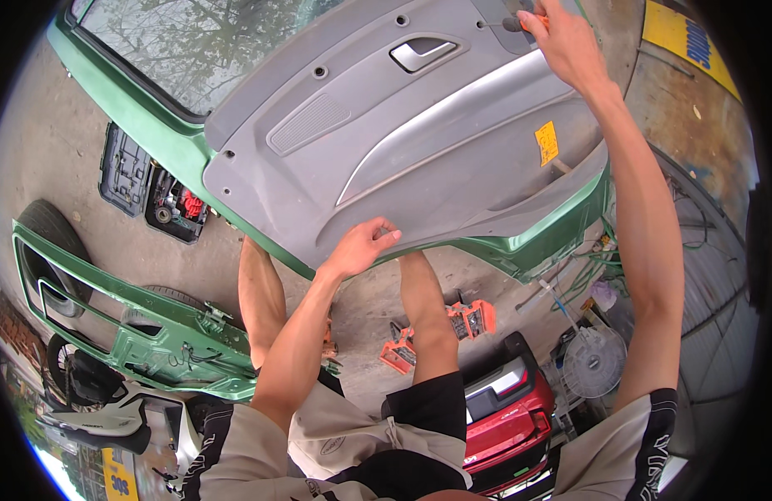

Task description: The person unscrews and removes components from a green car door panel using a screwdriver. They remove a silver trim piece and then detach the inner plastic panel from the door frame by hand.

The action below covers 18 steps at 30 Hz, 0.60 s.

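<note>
At the far left a second green door shell (127,326), stripped of its trim, lies on the bare concrete floor (60,125) beside a tyre (48,230). Just above it an open black tool case (152,188) sits on the concrete, with red and dark parts inside. A white scooter (110,413) stands at the lower left.

The middle of the view is filled by a green car door (152,125) with its window glass (194,42), carrying a grey inner trim panel (403,142) with a silver pull handle (419,54), a ribbed speaker grille (307,123) and a yellow sticker (547,142). The left hand (361,246) rests at the panel's lower edge, fingers spread and pressed flat against the plastic, gripping nothing. Below the door, the person's bare legs rise toward it, with orange plastic pieces (465,321) on the floor nearby.

To the right, the right hand (566,37) reaches up to the panel's top corner, closed around an orange-handled tool (530,22) whose tip meets the panel. Lower right, a red car (507,413) is parked, with a white fan (593,361) and loose green hoses (591,267) on the ground, and a corrugated metal wall (712,284) beyond.
</note>
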{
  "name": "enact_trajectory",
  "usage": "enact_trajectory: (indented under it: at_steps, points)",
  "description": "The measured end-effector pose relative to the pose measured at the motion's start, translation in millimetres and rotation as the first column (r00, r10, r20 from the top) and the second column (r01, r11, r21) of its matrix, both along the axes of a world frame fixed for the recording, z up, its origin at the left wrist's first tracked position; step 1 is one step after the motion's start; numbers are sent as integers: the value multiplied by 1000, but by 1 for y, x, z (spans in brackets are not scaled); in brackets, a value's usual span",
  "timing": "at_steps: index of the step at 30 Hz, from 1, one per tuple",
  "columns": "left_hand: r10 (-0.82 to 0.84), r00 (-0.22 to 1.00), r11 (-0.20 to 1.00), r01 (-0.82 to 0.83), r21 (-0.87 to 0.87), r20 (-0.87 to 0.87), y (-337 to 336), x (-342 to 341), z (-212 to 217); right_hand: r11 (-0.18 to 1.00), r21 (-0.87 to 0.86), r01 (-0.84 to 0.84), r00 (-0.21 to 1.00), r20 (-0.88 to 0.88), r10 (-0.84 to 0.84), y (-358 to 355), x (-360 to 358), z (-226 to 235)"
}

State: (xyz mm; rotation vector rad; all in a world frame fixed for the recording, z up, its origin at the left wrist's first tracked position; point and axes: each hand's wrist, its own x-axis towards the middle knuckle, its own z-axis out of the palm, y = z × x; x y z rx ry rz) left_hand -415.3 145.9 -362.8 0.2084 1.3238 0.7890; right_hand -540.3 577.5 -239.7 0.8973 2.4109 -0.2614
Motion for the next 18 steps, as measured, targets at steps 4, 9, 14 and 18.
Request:
enact_trajectory:
  at_steps: [4,9,14,18]
  points:
    - [5,1000,1000,-5,-1,0,0,-2,3,937,18,-349,871,-363,331,-15,9,0]
    - [-15,1000,1000,15,15,-19,-2,-2,1,994,84,-77,994,-64,83,-14,-2,-2]
    - [19,1000,1000,-19,9,-3,-3,-1,0,919,19,-393,861,-345,375,-20,7,4]
    - [-27,1000,1000,27,5,-1,-1,-2,-1,998,-22,-62,996,-66,61,-9,0,-3]
